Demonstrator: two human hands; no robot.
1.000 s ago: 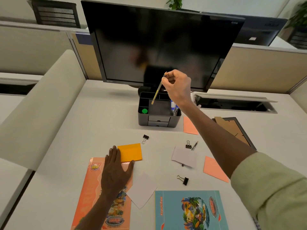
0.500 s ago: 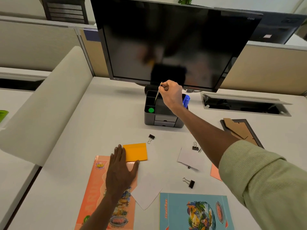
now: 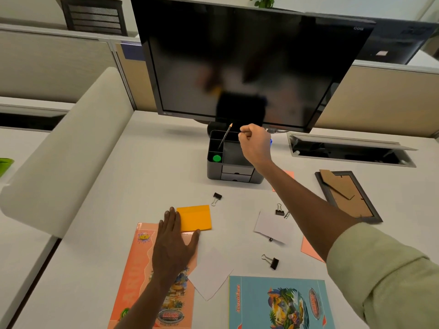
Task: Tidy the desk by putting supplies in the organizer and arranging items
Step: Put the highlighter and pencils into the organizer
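White desk [image 3: 147, 176], cubicle walls behind, dark monitor [image 3: 249, 62] at back.

Nearest: blue booklet [image 3: 278, 302] and orange booklet [image 3: 140, 269] at front edge, white paper [image 3: 210, 274] between them. Left hand [image 3: 174, 243] flat on orange booklet, fingers straight, fingertips just touching yellow notes [image 3: 195, 217] (pressing, holding nothing).

Mid desk: three binder clips loose – front clip [image 3: 270, 260], right clip [image 3: 279, 209], left clip [image 3: 216, 198]. Second white sheet [image 3: 273, 226] beside right clip, pink notes [image 3: 308, 249] partly hidden under right forearm. Picture frame [image 3: 348, 197] face down, far right.

Far: grey organizer [image 3: 234, 172] under monitor, green-capped item [image 3: 216, 158] in front-left slot. Pencil [image 3: 225, 138] leaning in a left slot, sharpened tip up, lower end down inside. Right hand [image 3: 255, 144] over organizer, fingers curled; nothing clearly visible in the fist, apart from pencil (can't confirm empty).

Handling: pencil thin, light, stiff; wood-coloured, dark-looking lower shaft. Likely to roll if laid flat, tip probably breakable, so pinch mid-shaft and seat blunt end down. Clips small, hard, light – pinch by wire loops or body. Notes and paper floppy, slide off edge or lift a corner rather than grabbing flat.
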